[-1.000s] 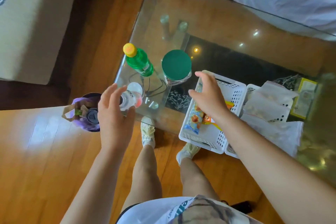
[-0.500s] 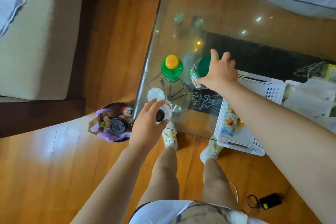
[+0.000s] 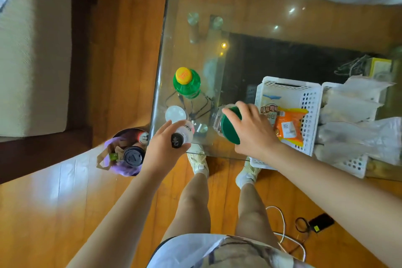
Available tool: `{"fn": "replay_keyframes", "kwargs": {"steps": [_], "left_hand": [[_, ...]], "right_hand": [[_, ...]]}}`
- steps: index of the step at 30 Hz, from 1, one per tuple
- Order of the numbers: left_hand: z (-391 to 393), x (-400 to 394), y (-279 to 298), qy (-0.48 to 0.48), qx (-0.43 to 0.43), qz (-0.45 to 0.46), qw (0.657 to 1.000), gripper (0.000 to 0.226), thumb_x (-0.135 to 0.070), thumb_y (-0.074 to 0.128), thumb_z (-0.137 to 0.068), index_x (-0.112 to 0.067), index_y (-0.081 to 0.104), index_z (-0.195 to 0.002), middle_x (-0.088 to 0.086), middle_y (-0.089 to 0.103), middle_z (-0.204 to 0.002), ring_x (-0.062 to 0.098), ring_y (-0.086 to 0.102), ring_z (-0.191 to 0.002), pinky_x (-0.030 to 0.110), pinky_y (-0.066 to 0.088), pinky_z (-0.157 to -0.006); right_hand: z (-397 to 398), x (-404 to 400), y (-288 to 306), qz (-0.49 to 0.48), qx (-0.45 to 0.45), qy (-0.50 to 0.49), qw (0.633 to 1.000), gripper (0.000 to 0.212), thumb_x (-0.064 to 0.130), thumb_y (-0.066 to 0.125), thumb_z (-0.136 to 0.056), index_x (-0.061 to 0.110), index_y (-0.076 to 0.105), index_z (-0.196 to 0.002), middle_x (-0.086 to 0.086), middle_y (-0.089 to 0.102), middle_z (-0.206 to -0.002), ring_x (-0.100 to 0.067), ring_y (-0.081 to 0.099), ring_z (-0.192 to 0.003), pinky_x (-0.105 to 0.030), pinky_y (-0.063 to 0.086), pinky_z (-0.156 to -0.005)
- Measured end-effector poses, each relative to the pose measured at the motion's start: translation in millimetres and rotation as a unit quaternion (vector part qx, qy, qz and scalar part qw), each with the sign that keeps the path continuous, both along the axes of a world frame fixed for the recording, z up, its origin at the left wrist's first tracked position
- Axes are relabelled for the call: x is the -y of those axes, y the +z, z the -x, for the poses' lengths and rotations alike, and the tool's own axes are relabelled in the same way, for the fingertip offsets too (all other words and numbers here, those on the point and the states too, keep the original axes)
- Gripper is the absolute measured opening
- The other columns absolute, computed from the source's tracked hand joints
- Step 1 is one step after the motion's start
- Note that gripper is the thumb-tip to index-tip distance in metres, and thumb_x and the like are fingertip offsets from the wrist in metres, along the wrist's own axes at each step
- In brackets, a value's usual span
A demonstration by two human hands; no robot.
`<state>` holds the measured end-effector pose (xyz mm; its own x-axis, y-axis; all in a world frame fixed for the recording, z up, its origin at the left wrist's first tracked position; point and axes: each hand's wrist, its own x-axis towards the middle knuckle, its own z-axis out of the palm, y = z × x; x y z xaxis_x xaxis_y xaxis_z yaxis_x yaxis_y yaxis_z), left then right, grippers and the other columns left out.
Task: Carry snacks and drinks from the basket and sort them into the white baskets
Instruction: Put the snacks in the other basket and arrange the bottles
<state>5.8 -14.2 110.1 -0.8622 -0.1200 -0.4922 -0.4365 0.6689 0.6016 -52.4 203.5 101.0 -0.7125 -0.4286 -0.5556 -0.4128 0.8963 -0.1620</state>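
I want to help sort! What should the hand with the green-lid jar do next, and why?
Probably carry the green-lidded jar right, toward the white basket. The right hand already grips it tilted above the glass table, beside that basket.

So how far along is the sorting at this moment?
Partly done. One white basket already holds snack packets. In hand: the right hand grips the tilted green-lidded jar, and the left hand holds a small bottle. Left: the green bottle on the table and cups in the floor basket.
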Motion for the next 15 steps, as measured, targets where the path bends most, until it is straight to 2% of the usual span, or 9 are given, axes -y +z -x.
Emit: {"fn": "replay_keyframes", "kwargs": {"steps": [1, 4, 6, 8, 9, 11, 13, 15], "left_hand": [[0.1, -0.6, 0.8, 0.005, -0.001, -0.005, 1.0, 0.054, -0.013, 0.076, -0.069, -0.027, 0.062, -0.119, 0.0, 0.063, -0.11, 0.002, 0.048, -0.09, -0.012, 0.028, -0.067], [0.4, -2.1, 2.1, 0.032, 0.013, -0.044, 0.998, 0.05, -0.018, 0.076, -0.07, -0.035, 0.06, -0.113, -0.033, 0.051, -0.095, -0.016, 0.045, -0.081, -0.01, 0.031, -0.068], [1.4, -1.4, 3.3, 0.071, 0.043, -0.103, 0.991, 0.047, -0.028, 0.075, -0.07, -0.042, 0.056, -0.11, -0.036, 0.049, -0.093, -0.021, 0.049, -0.085, -0.004, 0.036, -0.071], [2.7, 0.7, 1.6, 0.131, 0.091, -0.171, 0.972, 0.049, -0.037, 0.07, -0.067, -0.042, 0.055, -0.113, -0.028, 0.055, -0.107, -0.008, 0.053, -0.099, 0.011, 0.043, -0.085], [2.4, 2.3, -0.2, 0.164, 0.114, -0.2, 0.959, 0.054, -0.038, 0.069, -0.065, -0.042, 0.054, -0.117, -0.017, 0.057, -0.116, 0.003, 0.055, -0.106, 0.024, 0.047, -0.092], [0.1, 3.7, -2.2, 0.227, 0.159, -0.263, 0.924, 0.061, -0.034, 0.071, -0.064, -0.043, 0.052, -0.122, -0.003, 0.051, -0.129, 0.016, 0.054, -0.112, 0.043, 0.047, -0.097], [-2.6, 3.2, -3.1, 0.275, 0.195, -0.338, 0.879, 0.058, -0.029, 0.073, -0.064, -0.05, 0.053, -0.114, 0.0, 0.046, -0.133, 0.021, 0.054, -0.115, 0.046, 0.046, -0.094], [-3.8, 2.1, -5.5, 0.3, 0.202, -0.384, 0.85, 0.058, -0.024, 0.073, -0.065, -0.052, 0.053, -0.111, 0.001, 0.046, -0.136, 0.026, 0.056, -0.116, 0.043, 0.048, -0.091]], "right_hand": [[-2.7, -0.1, -1.0, 0.0, 0.004, 0.006, 1.0, 0.096, 0.024, 0.077, -0.059, 0.021, 0.025, -0.14, -0.013, 0.031, -0.137, -0.036, 0.037, -0.12, -0.045, 0.05, -0.082], [-8.1, 0.7, -3.9, -0.006, 0.006, 0.031, 0.999, 0.096, 0.021, 0.079, -0.059, 0.022, 0.025, -0.138, -0.013, 0.032, -0.138, -0.036, 0.036, -0.122, -0.044, 0.049, -0.082], [-10.4, -0.5, -5.4, -0.007, 0.002, 0.049, 0.999, 0.096, 0.018, 0.079, -0.059, 0.022, 0.025, -0.138, -0.014, 0.031, -0.139, -0.037, 0.034, -0.124, -0.044, 0.048, -0.084], [-10.0, -2.4, -5.1, -0.004, 0.001, 0.059, 0.998, 0.094, 0.016, 0.078, -0.061, 0.022, 0.025, -0.138, -0.014, 0.03, -0.141, -0.037, 0.03, -0.128, -0.045, 0.045, -0.089], [-9.4, -2.8, -4.5, -0.002, 0.007, 0.059, 0.998, 0.093, 0.016, 0.078, -0.062, 0.023, 0.025, -0.139, -0.013, 0.028, -0.143, -0.037, 0.027, -0.13, -0.047, 0.043, -0.094], [-6.0, -1.1, -2.2, 0.015, 0.037, 0.037, 0.998, 0.091, 0.024, 0.077, -0.067, 0.024, 0.023, -0.141, -0.012, 0.022, -0.147, -0.037, 0.019, -0.136, -0.051, 0.033, -0.105], [2.8, 7.1, 6.1, 0.067, 0.072, -0.021, 0.995, 0.09, 0.038, 0.074, -0.071, 0.024, 0.021, -0.143, -0.01, 0.018, -0.15, -0.035, 0.015, -0.139, -0.053, 0.025, -0.111], [19.4, 22.5, 17.8, 0.149, 0.071, -0.094, 0.982, 0.087, 0.042, 0.069, -0.075, 0.022, 0.021, -0.144, -0.012, 0.019, -0.151, -0.032, 0.019, -0.139, -0.049, 0.026, -0.111]]}}
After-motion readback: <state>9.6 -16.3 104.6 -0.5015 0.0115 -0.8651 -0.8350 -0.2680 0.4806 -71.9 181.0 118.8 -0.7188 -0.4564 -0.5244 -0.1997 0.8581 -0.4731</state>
